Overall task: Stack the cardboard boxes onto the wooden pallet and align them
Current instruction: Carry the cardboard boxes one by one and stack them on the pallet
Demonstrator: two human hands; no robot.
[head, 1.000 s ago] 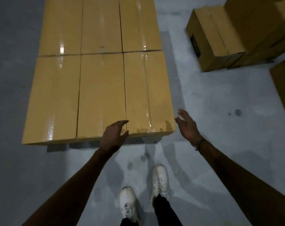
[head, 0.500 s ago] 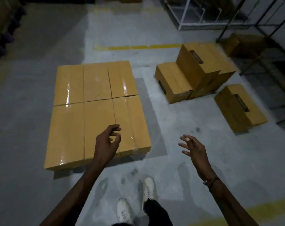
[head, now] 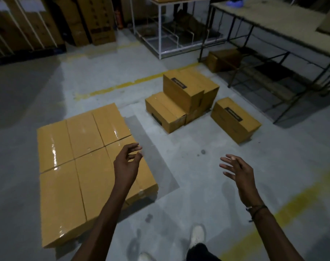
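Note:
A flat layer of several tan cardboard boxes lies side by side at the lower left, covering the pallet, which is hidden beneath them. My left hand hovers in the air over the layer's right edge, fingers loosely curled and holding nothing. My right hand hangs over bare floor to the right, fingers spread and empty. Further right and back sits a pile of loose boxes, one stacked on top of the others. A single box lies beside that pile.
Grey concrete floor with yellow painted lines separates the layer from the pile. A dark metal-framed table stands at the back right with a brown box under it. A white wire rack and tall cartons line the back.
My view has lifted and swung right, away from the layer toward the loose pile. My left hand left the box edge it was touching; both hands have risen, empty.

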